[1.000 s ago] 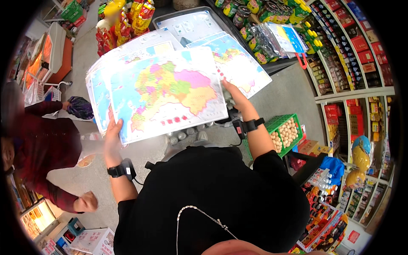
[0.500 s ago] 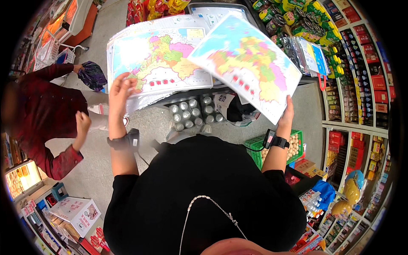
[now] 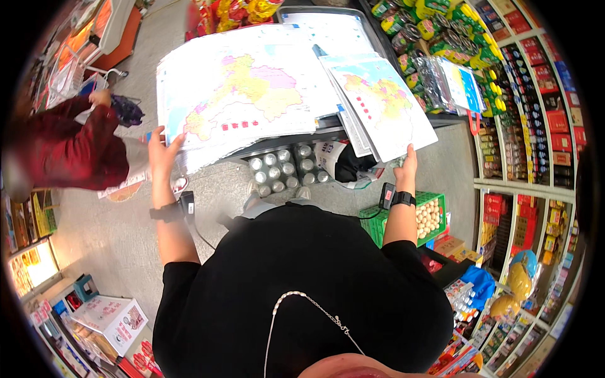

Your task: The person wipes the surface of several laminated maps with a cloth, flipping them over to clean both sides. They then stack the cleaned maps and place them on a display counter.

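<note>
My left hand is at the lower left corner of a stack of printed map sheets, its thumb and fingers apart against the edge. The top sheet shows a coloured map and is bright with glare. My right hand grips the lower edge of a second map, which lies tilted on other sheets to the right. Those sheets fan out at its left side. Some fingers of my right hand are hidden by the map.
Beneath the table edge are a pack of silver-topped cans and an open bag. A green egg crate is by my right forearm. Jars and stocked shelves line the right. A person in dark red stands left.
The right-hand map has come down onto the sheets at the right. My left hand has moved down and left to the stack's corner. The person at left has shifted.
</note>
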Action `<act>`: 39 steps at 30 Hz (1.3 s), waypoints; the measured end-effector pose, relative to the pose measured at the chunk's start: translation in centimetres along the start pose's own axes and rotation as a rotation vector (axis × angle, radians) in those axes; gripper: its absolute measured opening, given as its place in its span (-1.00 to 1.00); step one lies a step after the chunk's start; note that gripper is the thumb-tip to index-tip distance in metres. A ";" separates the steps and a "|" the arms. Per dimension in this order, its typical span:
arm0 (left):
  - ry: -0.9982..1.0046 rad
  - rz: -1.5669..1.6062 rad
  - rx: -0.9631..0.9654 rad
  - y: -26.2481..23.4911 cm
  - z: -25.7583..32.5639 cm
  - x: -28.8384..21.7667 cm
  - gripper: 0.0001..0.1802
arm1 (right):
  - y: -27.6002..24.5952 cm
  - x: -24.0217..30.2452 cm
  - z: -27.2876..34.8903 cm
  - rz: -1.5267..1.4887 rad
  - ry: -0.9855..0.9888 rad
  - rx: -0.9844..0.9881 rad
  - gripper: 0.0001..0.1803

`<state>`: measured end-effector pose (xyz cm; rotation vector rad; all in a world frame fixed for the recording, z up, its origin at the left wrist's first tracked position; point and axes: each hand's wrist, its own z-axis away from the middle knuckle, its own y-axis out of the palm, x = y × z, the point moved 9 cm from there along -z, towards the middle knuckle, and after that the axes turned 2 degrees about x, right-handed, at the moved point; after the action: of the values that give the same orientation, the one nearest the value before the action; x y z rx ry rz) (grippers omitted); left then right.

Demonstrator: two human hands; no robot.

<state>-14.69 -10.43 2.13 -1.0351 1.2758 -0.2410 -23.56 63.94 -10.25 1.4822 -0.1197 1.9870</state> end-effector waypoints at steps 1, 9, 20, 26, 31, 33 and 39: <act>0.027 -0.004 0.008 0.6 -0.3 -0.5 -0.23 | -1.0 -0.6 -0.6 0.026 0.030 -0.027 -0.51; -0.061 0.204 0.035 1.2 -0.2 1.1 -0.34 | -7.5 3.0 -2.3 0.677 0.007 -0.234 -0.31; 0.025 -0.045 -0.088 -0.8 1.0 -2.0 -0.35 | 6.7 5.1 3.2 0.747 -0.303 0.210 -0.68; 0.076 -0.080 -0.130 -1.4 0.7 -2.8 -0.35 | 21.9 -0.8 10.7 0.807 -0.139 0.686 -0.68; 0.022 0.162 -0.054 -2.0 2.1 -4.4 -0.37 | 24.1 -1.6 10.4 0.481 -0.080 0.568 -0.59; -0.162 0.433 0.122 -0.6 3.1 -3.0 -0.47 | 25.4 -0.2 10.6 0.355 -0.263 0.539 -0.56; -0.349 0.741 0.331 2.3 6.2 -0.2 -0.58 | 33.4 -3.5 18.1 0.883 -0.732 0.900 -0.53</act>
<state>-10.25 -5.93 0.13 -0.2616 1.1644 0.2817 -26.16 28.31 3.04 3.1369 -0.2346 2.0873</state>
